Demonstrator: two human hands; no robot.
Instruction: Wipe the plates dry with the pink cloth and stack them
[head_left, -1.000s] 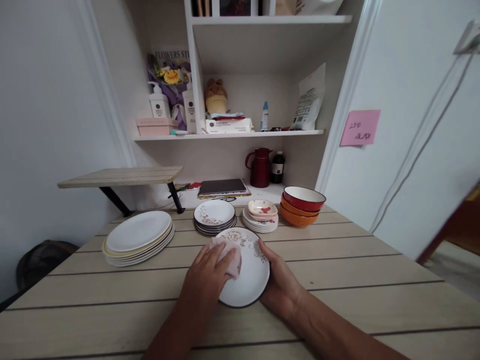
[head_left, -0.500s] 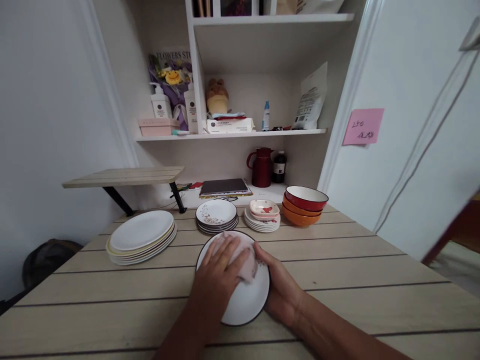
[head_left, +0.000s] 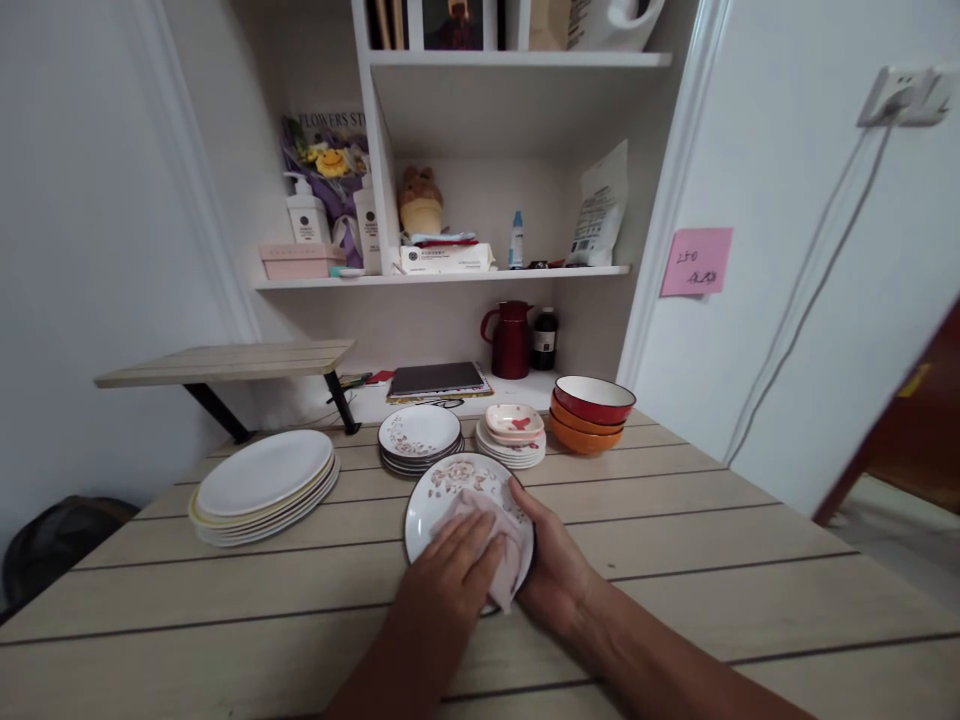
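Observation:
A white plate [head_left: 442,495] with a brown flower pattern and a dark rim lies on the wooden table [head_left: 675,560] in front of me. My left hand [head_left: 450,580] presses a pale pink cloth [head_left: 508,545] flat onto the near right part of the plate. My right hand [head_left: 555,565] grips the plate's right edge, thumb on the rim. Just behind the plate stands a stack of matching patterned plates [head_left: 418,438].
A stack of large plain plates [head_left: 262,482] sits at the left. Small dishes [head_left: 514,432] and stacked red and orange bowls [head_left: 591,412] stand behind at the right. A low wooden shelf [head_left: 225,360], a red jug [head_left: 510,340] and wall shelves lie beyond.
My left hand has dragged the cloth from the plate's far left across to its near right side. My right hand has kept its hold on the rim. The view shifted slightly.

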